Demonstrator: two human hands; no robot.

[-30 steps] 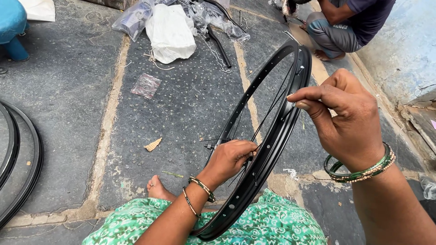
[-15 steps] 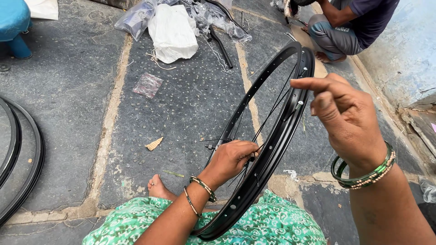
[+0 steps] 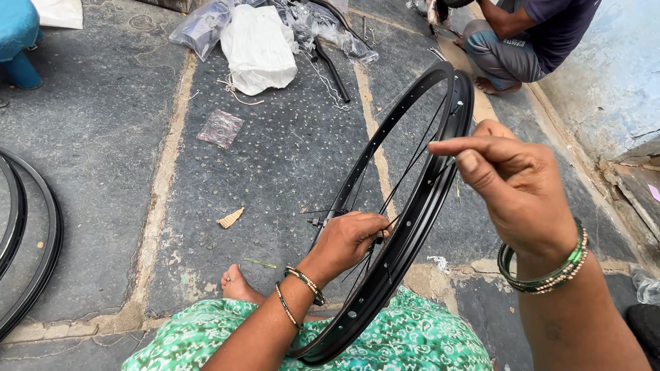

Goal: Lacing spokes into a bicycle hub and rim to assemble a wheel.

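Black bicycle rim (image 3: 412,206) upright at frame centre on the lap, left hand (image 3: 347,240) closed around the hub (image 3: 323,221) and spoke ends, right hand (image 3: 512,182) pinching one spoke (image 3: 412,161) at the rim; only a few spokes laced, most holes bare.

An open-air bicycle-wheel workshop set up on the ground. The work surface is a floor (image 3: 103,137) of grey stone slabs with sandy joints, bounded at right by a weathered pale-blue wall (image 3: 605,75). A black wheel rim (image 3: 412,227) with loose spokes stands upright over a lap; further black rims (image 3: 34,261) lie stacked flat at left. Clear plastic bags (image 3: 206,27) and a white sack (image 3: 258,48) lie on the paving. A second person (image 3: 529,41) squats at work beside the wall.
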